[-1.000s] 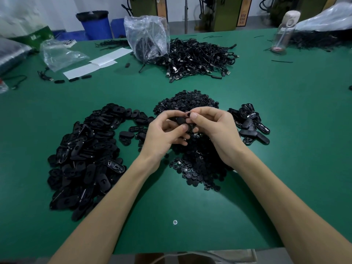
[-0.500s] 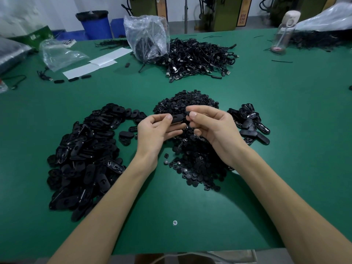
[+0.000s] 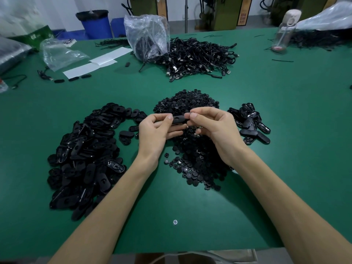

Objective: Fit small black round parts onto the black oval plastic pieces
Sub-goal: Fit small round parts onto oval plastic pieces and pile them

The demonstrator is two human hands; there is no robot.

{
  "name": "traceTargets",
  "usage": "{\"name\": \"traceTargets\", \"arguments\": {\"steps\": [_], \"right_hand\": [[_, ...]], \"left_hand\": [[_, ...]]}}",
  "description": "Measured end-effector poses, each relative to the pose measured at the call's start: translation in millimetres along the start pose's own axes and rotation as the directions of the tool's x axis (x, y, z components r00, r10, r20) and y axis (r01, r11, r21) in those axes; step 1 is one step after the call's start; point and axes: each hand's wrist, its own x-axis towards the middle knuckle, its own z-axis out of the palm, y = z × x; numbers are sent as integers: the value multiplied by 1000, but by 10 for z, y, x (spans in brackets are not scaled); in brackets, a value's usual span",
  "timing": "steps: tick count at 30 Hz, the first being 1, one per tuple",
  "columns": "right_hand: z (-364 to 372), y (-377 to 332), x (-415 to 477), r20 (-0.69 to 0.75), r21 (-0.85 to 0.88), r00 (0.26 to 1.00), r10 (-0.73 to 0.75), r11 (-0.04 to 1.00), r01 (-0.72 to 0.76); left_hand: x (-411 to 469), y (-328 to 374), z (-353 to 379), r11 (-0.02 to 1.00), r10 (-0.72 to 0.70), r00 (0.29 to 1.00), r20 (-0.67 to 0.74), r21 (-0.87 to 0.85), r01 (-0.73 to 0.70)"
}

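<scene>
My left hand and my right hand both pinch one black oval piece, held level above the table, each hand at one end. A hole shows in its top face. Under and beyond the hands lies a heap of small black round parts. A large pile of black oval pieces spreads out on the left. A smaller group of oval pieces lies to the right of my right hand.
The green table carries a tangle of black cables and a clear plastic bag at the back. White paper strips lie back left, a bottle back right. A screw head sits near the front edge.
My hands, pressed close together a second ago, have drawn slightly apart and the oval piece now shows between the fingertips. The piles have not moved.
</scene>
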Motion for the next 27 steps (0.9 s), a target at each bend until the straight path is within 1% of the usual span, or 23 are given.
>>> {"name": "traceTargets", "arguments": {"steps": [4, 6, 10, 13, 16, 20, 23, 27], "right_hand": [[-13, 19, 20, -79, -38, 997, 22, 999, -25], [-15, 22, 25, -78, -41, 997, 18, 999, -21], [6, 45, 19, -73, -174, 996, -50, 984, 36], [12, 61, 20, -85, -220, 994, -74, 974, 54], [13, 63, 18, -94, -225, 993, -78, 973, 55], [19, 56, 8, -89, -250, 991, -100, 965, 75], [33, 45, -2, -85, -264, 990, -109, 961, 83], [63, 51, -15, -100, -351, 982, -160, 929, 116]], "left_hand": [[-11, 12, 7, 1000, 3, 1000, 17, -23, -3], [-22, 13, 12, 998, -10, 999, 35, -60, 12], [-30, 8, 6, 990, -48, 998, 30, -129, 52], [-24, -2, -6, 988, -36, 999, 7, -150, 37], [-21, 0, -8, 987, -23, 1000, 5, -162, 23], [-13, 1, -17, 990, -27, 1000, 9, -141, 28], [-25, -19, -5, 996, -10, 999, 48, -92, 14], [-44, -47, 35, 999, 33, 997, 76, -34, -30]]}}
